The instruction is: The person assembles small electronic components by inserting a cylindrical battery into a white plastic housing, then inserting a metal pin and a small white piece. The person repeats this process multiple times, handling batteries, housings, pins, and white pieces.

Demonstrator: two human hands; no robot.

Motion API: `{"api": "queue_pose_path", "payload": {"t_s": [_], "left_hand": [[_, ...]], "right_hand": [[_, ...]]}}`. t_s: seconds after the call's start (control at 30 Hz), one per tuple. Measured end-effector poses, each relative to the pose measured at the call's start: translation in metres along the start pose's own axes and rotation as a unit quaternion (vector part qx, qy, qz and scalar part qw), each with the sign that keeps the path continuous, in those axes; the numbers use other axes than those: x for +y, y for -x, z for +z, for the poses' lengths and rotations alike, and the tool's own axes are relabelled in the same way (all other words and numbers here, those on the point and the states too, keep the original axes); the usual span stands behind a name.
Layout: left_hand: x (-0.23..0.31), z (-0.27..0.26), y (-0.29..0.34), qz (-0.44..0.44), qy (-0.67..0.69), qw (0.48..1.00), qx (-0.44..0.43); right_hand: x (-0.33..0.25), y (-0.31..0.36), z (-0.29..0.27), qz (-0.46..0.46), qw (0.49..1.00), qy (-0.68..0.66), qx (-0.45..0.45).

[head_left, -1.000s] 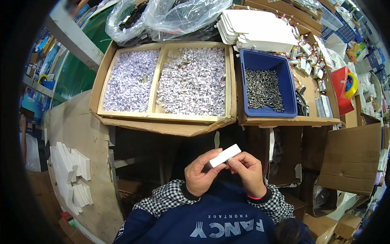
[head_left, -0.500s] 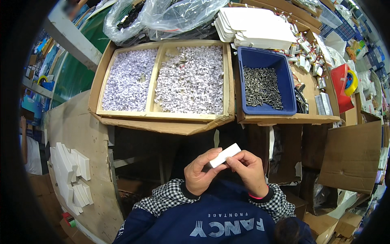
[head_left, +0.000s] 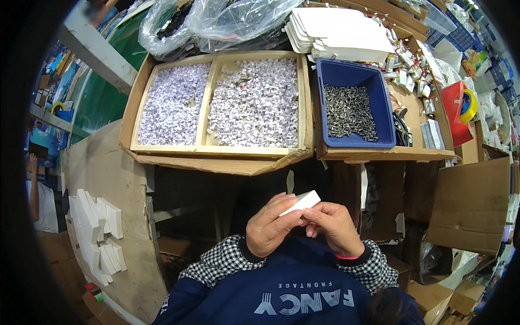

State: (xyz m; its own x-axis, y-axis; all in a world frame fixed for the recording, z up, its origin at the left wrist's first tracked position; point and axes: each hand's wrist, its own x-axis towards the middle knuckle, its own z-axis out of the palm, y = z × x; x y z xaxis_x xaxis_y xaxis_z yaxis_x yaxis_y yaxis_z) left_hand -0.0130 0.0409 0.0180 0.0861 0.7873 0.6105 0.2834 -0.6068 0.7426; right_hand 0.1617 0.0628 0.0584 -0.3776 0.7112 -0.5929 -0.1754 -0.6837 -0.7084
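A small white rectangular block sits tilted in front of my chest, between my two hands. My left hand is closed round its left end, with the thumb along the near side and the fingers over the far side. My right hand pinches at the block's near right edge with thumb and forefinger, its other fingers curled below. The covered parts of the block and whatever lies behind the right fingertips are hidden.
A wooden tray with two compartments holds many small white pieces. Right of it stands a blue bin of small metal parts. White blocks lie on the left board. White sheets are stacked behind; a red tape dispenser stands right.
My left fingers have wrapped further over the block, which has turned slightly. My right fingers have slid to its near edge and curled in, with the right wrist a little further right.
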Motion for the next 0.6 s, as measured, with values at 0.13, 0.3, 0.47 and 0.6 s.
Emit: {"api": "queue_pose_path", "payload": {"t_s": [0.13,0.3,0.47,0.6], "left_hand": [[0.002,0.002,0.002,-0.016,0.008,1.0,0.012],[0.003,0.002,0.005,-0.044,-0.001,0.999,0.02],[0.007,0.002,0.003,-0.066,-0.016,0.997,0.027],[0.01,0.005,0.003,-0.085,0.004,0.996,0.042]], "right_hand": [[0.0,0.001,0.001,-0.001,1.0,0.003,0.012],[0.002,-0.001,0.005,-0.023,0.999,0.008,0.024],[0.007,-0.004,0.004,-0.053,0.997,0.043,0.04],[0.014,-0.011,0.001,-0.108,0.966,0.206,0.112]]}}
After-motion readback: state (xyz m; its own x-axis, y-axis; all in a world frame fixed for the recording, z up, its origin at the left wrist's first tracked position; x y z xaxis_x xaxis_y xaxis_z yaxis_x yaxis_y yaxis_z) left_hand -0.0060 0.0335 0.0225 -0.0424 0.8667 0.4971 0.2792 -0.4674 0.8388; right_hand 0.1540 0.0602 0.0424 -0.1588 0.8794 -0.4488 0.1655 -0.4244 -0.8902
